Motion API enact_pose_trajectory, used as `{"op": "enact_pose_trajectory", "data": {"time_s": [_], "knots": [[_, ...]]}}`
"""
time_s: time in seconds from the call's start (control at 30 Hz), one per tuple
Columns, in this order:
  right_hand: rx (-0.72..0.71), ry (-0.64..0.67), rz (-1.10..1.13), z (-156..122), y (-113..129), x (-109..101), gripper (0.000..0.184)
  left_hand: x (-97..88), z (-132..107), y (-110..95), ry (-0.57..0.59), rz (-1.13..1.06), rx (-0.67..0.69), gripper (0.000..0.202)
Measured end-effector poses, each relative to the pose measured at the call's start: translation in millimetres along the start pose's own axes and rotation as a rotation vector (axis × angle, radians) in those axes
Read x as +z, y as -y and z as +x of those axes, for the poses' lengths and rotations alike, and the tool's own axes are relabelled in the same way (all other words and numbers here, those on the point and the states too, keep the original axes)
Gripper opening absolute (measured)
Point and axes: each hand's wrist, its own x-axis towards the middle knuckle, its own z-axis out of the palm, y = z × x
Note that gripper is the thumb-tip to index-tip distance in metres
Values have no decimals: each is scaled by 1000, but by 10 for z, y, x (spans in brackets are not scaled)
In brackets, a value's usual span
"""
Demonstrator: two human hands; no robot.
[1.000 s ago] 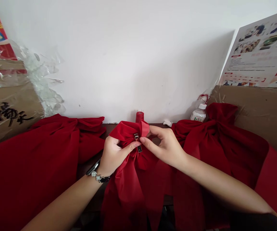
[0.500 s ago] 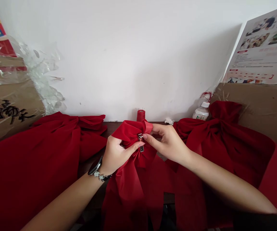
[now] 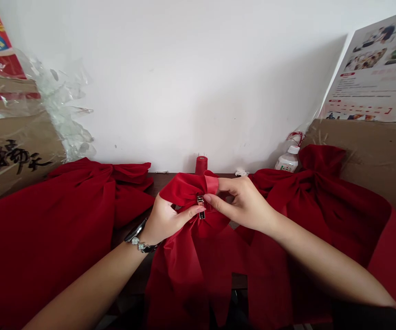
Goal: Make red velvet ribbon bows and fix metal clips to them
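Note:
A large red fabric bow (image 3: 182, 189) with long tails hangs between my two hands. At its gathered middle sits a small shiny metal clip (image 3: 202, 214), upright along the knot. My left hand (image 3: 165, 220) wraps round the bow's left side, its thumb lying against the clip. From the right, my right hand (image 3: 242, 201) grips the bow's upper loop, thumb tip at the top of the clip and fingers partly hidden behind the fabric.
Behind the bow stands a spool of red thread (image 3: 201, 164) with pins or needles in its top. More red bows lie at left (image 3: 81, 197) and right (image 3: 316, 183). A white-capped bottle (image 3: 287, 160), a loose metal clip (image 3: 162, 172) and cardboard boxes (image 3: 19, 128) surround them.
The clip's upper part sits slightly lower and appears more in line with its lower part. Both hands keep almost the same hold; the view has shifted slightly.

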Motion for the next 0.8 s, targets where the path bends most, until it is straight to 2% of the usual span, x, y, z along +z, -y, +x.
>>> {"op": "enact_pose_trajectory", "data": {"time_s": [0.2, 0.43, 0.57, 0.7, 0.8], "knots": [[-17, -10, 17, -8, 19, 15, 17, -5, -3, 5, 12, 36, 56, 11], [85, 23, 72, 0, 42, 7, 15, -23, -12, 31, 54, 49, 60, 10], [129, 124, 289, 48, -58, -49, 19, -48, 6, 54, 86, 13, 38, 14], [108, 272, 582, 120, -250, -115, 23, -71, 18, 73, 120, 36, -19, 22], [102, 325, 652, 147, -340, -132, 21, -82, 16, 78, 154, 50, -14, 23]]}}
